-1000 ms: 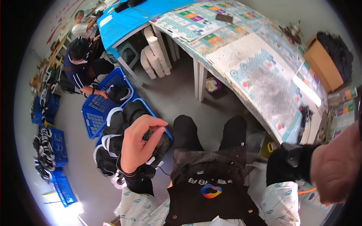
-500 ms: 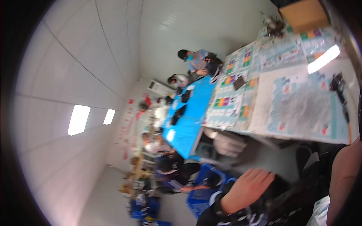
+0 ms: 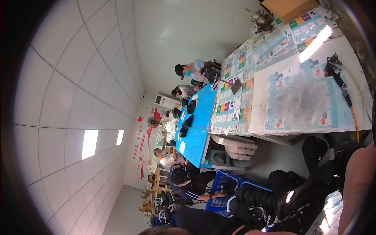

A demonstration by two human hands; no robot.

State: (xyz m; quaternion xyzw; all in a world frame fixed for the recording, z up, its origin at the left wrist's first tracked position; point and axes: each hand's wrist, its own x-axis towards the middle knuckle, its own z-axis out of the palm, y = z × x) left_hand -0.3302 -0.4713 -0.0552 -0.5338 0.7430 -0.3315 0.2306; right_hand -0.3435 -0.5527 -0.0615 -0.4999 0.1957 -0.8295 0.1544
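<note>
Neither of my hands shows. A bare arm (image 3: 358, 188), very close, runs along the right edge, and its hand is out of the picture. Nearest to it on the white work table (image 3: 270, 121) lies a dark tool like a spray gun (image 3: 335, 72) with an orange hose (image 3: 355, 121). Printed sheets (image 3: 231, 113) cover much of the table, and a dark square-ended tool (image 3: 236, 86) lies on them. At the lower edge a black sleeve (image 3: 207, 219) and a dark wristband show; whose they are I cannot tell.
The room appears turned sideways. Blue crates (image 3: 219, 182) stand below the table, black shoes beside them. Black items (image 3: 187, 121) lie on a blue-topped table (image 3: 197, 137). Several people work around it, one (image 3: 184, 178) reaching to a crate. A cardboard box (image 3: 290, 8) sits top right.
The view has shifted and become sharper. The table appears further left and higher. A hand with spread fingers near the crates has dropped out of view at the lower edge.
</note>
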